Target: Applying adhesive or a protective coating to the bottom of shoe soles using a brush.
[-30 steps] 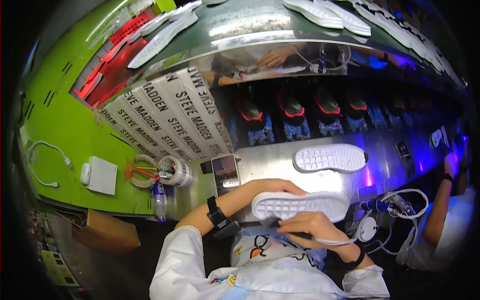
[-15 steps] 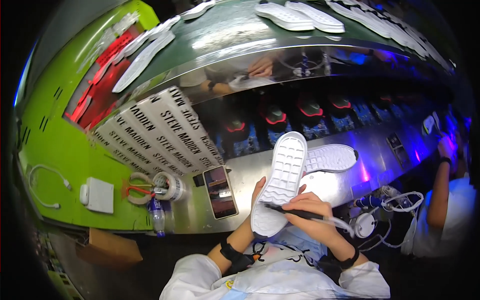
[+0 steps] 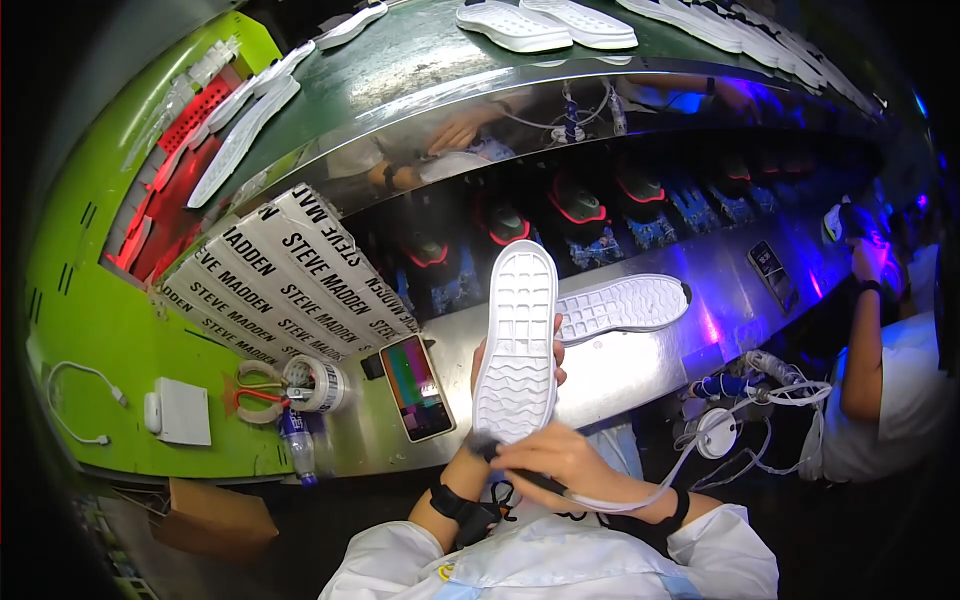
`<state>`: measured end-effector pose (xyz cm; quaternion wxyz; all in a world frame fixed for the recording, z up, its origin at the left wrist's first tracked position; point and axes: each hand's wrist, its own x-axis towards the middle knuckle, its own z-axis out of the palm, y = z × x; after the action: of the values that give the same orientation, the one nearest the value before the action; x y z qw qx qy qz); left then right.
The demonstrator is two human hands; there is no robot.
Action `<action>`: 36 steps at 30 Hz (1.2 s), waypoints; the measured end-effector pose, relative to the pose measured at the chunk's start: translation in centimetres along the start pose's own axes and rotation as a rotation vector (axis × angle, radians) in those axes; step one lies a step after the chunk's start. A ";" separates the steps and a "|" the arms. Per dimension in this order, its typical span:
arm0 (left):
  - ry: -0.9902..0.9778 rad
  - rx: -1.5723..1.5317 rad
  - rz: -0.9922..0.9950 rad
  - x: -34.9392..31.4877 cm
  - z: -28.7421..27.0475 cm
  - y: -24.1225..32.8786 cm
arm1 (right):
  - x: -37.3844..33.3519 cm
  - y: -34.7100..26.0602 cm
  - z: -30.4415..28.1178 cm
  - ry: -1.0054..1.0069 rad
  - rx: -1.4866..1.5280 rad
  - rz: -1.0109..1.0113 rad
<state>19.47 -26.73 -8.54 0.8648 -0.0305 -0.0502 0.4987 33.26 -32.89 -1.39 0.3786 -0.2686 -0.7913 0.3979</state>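
Observation:
A white shoe sole (image 3: pixel 518 340) stands tilted before me, its grooved tread side showing. My left hand (image 3: pixel 477 368) grips it by the edges from behind, with the palm hidden. In my right hand (image 3: pixel 570 462) is a black pen-shaped tool (image 3: pixel 535 484) with a thin pale cord. This hand is closed around the tool at the sole's near, black-tipped end; whether the tool's tip touches the sole I cannot tell. Another white sole (image 3: pixel 625 308) lies tread up on the metal ledge (image 3: pixel 640 385), just to the right of the held one.
A phone (image 3: pixel 418 390), tape rolls (image 3: pixel 325 385), a bottle (image 3: pixel 298 440) and a printed box (image 3: pixel 285 275) are at left. Corded tools (image 3: pixel 715 433) hang at right, near another person's arm (image 3: pixel 865 340). Beyond the ledge, more soles lie on a green belt (image 3: pixel 400 75).
My right hand has moved down and left, from the sole's tread to its near end. The held sole stands more upright. The whole view has shifted a little.

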 end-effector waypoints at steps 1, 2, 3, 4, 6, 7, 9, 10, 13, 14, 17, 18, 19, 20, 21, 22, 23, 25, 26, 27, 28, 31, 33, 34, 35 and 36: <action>0.032 0.037 0.020 0.1 0.4 0.3 | -0.3 -0.2 0.0 -0.126 0.165 0.014; 0.020 0.039 0.012 0.2 0.7 0.4 | -0.2 0.0 0.0 -0.022 0.266 0.298; -0.008 0.105 -0.005 0.3 1.1 0.7 | -0.4 -0.3 -0.1 0.052 0.355 0.533; -0.007 0.114 -0.013 0.6 1.4 0.8 | -0.3 -0.1 -0.1 0.236 0.148 0.280; -0.051 0.244 0.019 1.1 2.0 1.1 | -0.2 -0.1 -0.3 0.070 0.260 0.262; -0.048 0.323 0.066 1.3 2.3 1.1 | -0.2 0.0 -0.5 -0.128 0.336 0.319; -0.148 0.279 0.016 1.6 2.7 1.3 | -0.3 0.4 -0.9 -0.071 0.583 0.810; -0.088 0.285 -0.050 1.7 2.9 1.5 | -0.4 0.5 -1.1 -0.003 0.510 0.573; 0.004 0.305 -0.113 1.7 3.3 2.0 | -0.2 0.9 -1.6 -0.121 0.354 0.306; 0.017 0.334 -0.243 1.6 3.5 2.2 | -0.1 0.9 -1.9 -0.212 0.405 0.533; 0.081 0.334 -0.423 1.9 4.2 2.4 | 0.4 0.5 -2.6 -0.032 0.313 0.268; 0.120 0.382 -0.462 1.9 4.5 2.2 | 0.8 0.5 -2.8 -0.119 0.141 0.044; 0.179 0.441 -0.517 2.2 4.8 2.1 | 0.7 0.1 -3.0 -0.199 0.136 0.088; 0.226 0.481 -0.510 2.1 5.1 1.7 | 1.0 0.1 -3.3 -0.194 0.136 0.085; 0.285 0.508 -0.480 2.2 5.5 1.4 | 0.9 -0.2 -3.7 -0.201 0.149 0.095; 0.364 0.516 -0.531 2.1 5.9 0.9 | 1.0 -0.2 -3.8 -0.207 0.212 0.184; 0.413 0.526 -0.549 1.8 6.3 0.6 | 0.9 -0.3 -4.1 -0.133 0.292 0.231; 0.390 0.684 -0.495 0.9 7.0 0.1 | 0.9 -0.2 -4.4 0.025 0.149 -0.046; 0.329 0.844 -0.395 0.3 7.4 0.1 | 0.9 -0.2 -4.3 -0.107 0.093 -0.004; 0.234 0.972 -0.386 -0.2 7.8 0.3 | 0.8 -0.1 -4.5 -0.261 0.037 0.042; 0.051 1.116 -0.347 -0.5 8.2 0.5 | 0.7 -0.1 -4.6 -0.258 0.032 0.091; -0.042 1.287 -0.335 -0.7 10.0 1.2 | 0.4 0.0 -5.2 -0.034 0.185 0.103; -0.118 1.442 -0.274 -0.5 11.6 0.9 | 0.0 0.2 -5.7 -0.036 0.095 0.025; 0.029 1.443 -0.382 -0.6 12.5 0.5 | -0.3 0.3 -6.1 -0.120 0.061 0.076; 0.226 1.445 -0.494 -0.8 13.6 0.2 | -0.7 0.6 -6.6 -0.160 0.048 0.116; 0.143 1.398 -0.444 -0.6 14.3 -0.2 | -1.0 0.8 -6.8 -0.102 0.131 0.127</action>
<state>17.63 -27.35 5.69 0.7642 0.5063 0.3307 0.2242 39.51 -30.27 0.26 0.3283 -0.2724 -0.7633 0.4853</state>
